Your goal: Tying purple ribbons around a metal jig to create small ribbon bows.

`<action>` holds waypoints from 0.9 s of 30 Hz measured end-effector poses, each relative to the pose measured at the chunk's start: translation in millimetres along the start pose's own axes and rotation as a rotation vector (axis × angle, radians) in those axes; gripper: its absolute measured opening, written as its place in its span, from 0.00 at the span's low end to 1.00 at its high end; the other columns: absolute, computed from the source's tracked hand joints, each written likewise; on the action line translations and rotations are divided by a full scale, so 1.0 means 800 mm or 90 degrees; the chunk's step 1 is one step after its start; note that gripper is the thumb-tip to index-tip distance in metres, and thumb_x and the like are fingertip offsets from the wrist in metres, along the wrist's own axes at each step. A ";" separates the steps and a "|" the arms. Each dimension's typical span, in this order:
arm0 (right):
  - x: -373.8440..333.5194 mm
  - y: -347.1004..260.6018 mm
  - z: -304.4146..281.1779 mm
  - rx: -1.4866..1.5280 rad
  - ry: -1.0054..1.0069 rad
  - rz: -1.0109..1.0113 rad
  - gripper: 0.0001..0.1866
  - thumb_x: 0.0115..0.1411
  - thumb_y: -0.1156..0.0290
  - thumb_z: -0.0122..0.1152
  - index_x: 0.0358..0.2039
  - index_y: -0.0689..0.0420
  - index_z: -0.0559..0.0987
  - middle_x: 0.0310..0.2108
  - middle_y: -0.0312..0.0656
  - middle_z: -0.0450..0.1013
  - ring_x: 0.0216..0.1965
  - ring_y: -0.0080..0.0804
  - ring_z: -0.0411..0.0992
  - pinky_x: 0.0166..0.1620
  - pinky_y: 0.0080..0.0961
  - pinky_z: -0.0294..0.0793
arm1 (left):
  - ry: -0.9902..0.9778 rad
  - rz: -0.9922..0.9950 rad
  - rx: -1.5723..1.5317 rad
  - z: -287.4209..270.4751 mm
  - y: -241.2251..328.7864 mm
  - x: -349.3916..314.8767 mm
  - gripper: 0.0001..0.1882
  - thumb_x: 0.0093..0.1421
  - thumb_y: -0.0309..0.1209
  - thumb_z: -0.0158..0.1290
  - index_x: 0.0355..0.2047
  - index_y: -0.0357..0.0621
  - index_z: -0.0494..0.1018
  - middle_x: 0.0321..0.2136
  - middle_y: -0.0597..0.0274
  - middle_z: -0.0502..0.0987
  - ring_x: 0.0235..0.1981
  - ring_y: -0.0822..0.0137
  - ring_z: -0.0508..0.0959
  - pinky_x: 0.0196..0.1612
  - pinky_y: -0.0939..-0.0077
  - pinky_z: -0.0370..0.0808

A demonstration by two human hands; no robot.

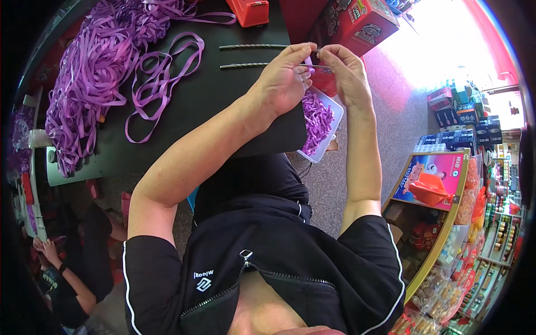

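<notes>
My left hand (286, 78) and my right hand (347, 72) meet past the table's right edge, thumbs and fingertips pinched close together. What they pinch is too small to make out; a bit of purple shows between them. Beside my left hand, two twisted metal rods (245, 66) run side by side across the black table (223, 100), their right ends partly behind the hands. Under my wrists, a white plastic tray (316, 158) holds many short pieces of purple ribbon (316, 120). A big tangled heap of purple ribbon (95, 72) covers the table's left, with loose loops (162, 84) trailing from it.
A red plastic container (248, 12) sits at the table's far edge. Beyond it stands a red printed carton (360, 25). At right are a display case (430, 178) and shelves of packaged goods (502, 223). Another person's hands (47, 251) are at the lower left.
</notes>
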State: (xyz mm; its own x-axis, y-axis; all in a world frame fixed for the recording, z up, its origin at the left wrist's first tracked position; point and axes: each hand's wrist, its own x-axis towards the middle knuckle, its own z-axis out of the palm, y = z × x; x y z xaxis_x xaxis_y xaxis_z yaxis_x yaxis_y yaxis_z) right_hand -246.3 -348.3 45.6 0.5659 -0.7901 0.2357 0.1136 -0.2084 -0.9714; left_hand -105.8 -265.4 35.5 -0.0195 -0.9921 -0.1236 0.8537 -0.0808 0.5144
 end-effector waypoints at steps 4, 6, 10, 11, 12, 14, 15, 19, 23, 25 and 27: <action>0.022 -0.013 -0.023 -0.027 0.016 0.062 0.12 0.58 0.67 0.60 0.37 0.63 0.78 0.33 0.36 0.75 0.38 0.20 0.70 0.46 0.19 0.67 | 0.055 -0.010 -0.064 0.014 0.002 -0.008 0.21 0.63 0.39 0.48 0.57 0.57 0.62 0.60 0.35 0.50 0.63 0.45 0.48 0.64 0.57 0.45; 0.041 -0.015 -0.035 -0.112 -0.079 0.107 0.13 0.57 0.66 0.59 0.36 0.63 0.79 0.32 0.35 0.74 0.36 0.19 0.68 0.44 0.20 0.65 | 0.051 -0.029 -0.138 0.009 0.005 -0.007 0.25 0.65 0.38 0.44 0.61 0.61 0.55 0.62 0.29 0.40 0.66 0.44 0.41 0.66 0.56 0.36; 0.075 -0.017 -0.041 -0.276 -0.241 0.136 0.12 0.57 0.65 0.58 0.36 0.61 0.80 0.29 0.32 0.73 0.34 0.19 0.67 0.41 0.18 0.65 | 0.022 -0.028 -0.171 0.006 0.003 -0.005 0.25 0.65 0.39 0.43 0.62 0.61 0.53 0.63 0.28 0.32 0.67 0.43 0.34 0.66 0.55 0.29; 0.085 -0.016 -0.041 -0.341 -0.300 0.152 0.13 0.57 0.64 0.58 0.35 0.60 0.80 0.28 0.32 0.73 0.33 0.18 0.67 0.39 0.18 0.65 | 0.022 -0.029 -0.172 0.006 0.003 -0.005 0.24 0.65 0.39 0.43 0.61 0.61 0.53 0.63 0.28 0.31 0.67 0.44 0.33 0.66 0.55 0.29; 0.093 -0.013 -0.041 -0.405 -0.360 0.167 0.13 0.56 0.63 0.59 0.35 0.59 0.80 0.27 0.31 0.72 0.31 0.18 0.66 0.36 0.19 0.64 | 0.022 -0.031 -0.174 0.006 0.003 -0.005 0.24 0.65 0.39 0.43 0.61 0.60 0.53 0.63 0.28 0.30 0.67 0.44 0.31 0.66 0.55 0.28; 0.106 -0.014 -0.037 -0.460 -0.392 0.193 0.13 0.57 0.62 0.58 0.34 0.59 0.79 0.28 0.31 0.72 0.32 0.17 0.66 0.38 0.18 0.65 | 0.019 -0.031 -0.171 0.005 0.002 -0.004 0.24 0.65 0.39 0.42 0.61 0.60 0.53 0.63 0.28 0.30 0.67 0.44 0.31 0.66 0.55 0.28; 0.110 -0.017 -0.032 -0.514 -0.424 0.218 0.13 0.57 0.62 0.58 0.34 0.60 0.78 0.28 0.31 0.72 0.32 0.15 0.67 0.39 0.18 0.65 | 0.015 -0.032 -0.168 0.004 0.003 -0.004 0.24 0.65 0.39 0.42 0.61 0.60 0.54 0.63 0.28 0.30 0.67 0.44 0.31 0.66 0.55 0.28; 0.110 -0.034 -0.013 -0.606 -0.439 0.219 0.15 0.56 0.58 0.59 0.31 0.60 0.79 0.25 0.31 0.71 0.30 0.17 0.67 0.37 0.20 0.66 | 0.030 -0.022 -0.161 0.008 0.005 -0.010 0.24 0.65 0.39 0.43 0.61 0.60 0.54 0.63 0.28 0.30 0.67 0.44 0.31 0.66 0.55 0.28; 0.109 -0.022 -0.017 -0.648 -0.420 0.168 0.16 0.54 0.58 0.59 0.28 0.61 0.79 0.22 0.35 0.72 0.28 0.20 0.68 0.34 0.21 0.66 | 0.032 -0.026 -0.154 0.010 0.003 -0.008 0.24 0.65 0.40 0.43 0.61 0.61 0.54 0.63 0.29 0.30 0.67 0.43 0.31 0.66 0.54 0.29; 0.109 -0.015 -0.019 -0.641 -0.412 0.145 0.16 0.53 0.59 0.60 0.28 0.62 0.79 0.22 0.36 0.72 0.28 0.21 0.68 0.34 0.22 0.66 | 0.036 -0.030 -0.158 0.008 0.003 -0.006 0.24 0.65 0.40 0.43 0.61 0.61 0.54 0.63 0.29 0.30 0.67 0.43 0.31 0.66 0.54 0.29; 0.109 -0.011 -0.018 -0.652 -0.387 0.158 0.16 0.51 0.60 0.61 0.28 0.62 0.79 0.23 0.38 0.73 0.28 0.22 0.69 0.34 0.22 0.67 | 0.022 -0.024 -0.155 0.006 0.003 -0.006 0.24 0.65 0.40 0.43 0.61 0.60 0.54 0.63 0.29 0.31 0.67 0.43 0.32 0.66 0.54 0.29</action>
State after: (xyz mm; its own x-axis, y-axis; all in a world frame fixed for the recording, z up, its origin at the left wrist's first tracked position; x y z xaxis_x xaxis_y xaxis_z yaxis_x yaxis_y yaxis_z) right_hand -209.8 -423.7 74.8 0.8022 -0.5311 -0.2727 -0.5942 -0.6659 -0.4511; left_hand -106.4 -261.6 41.4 -0.0400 -0.9847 -0.1696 0.9530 -0.0887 0.2898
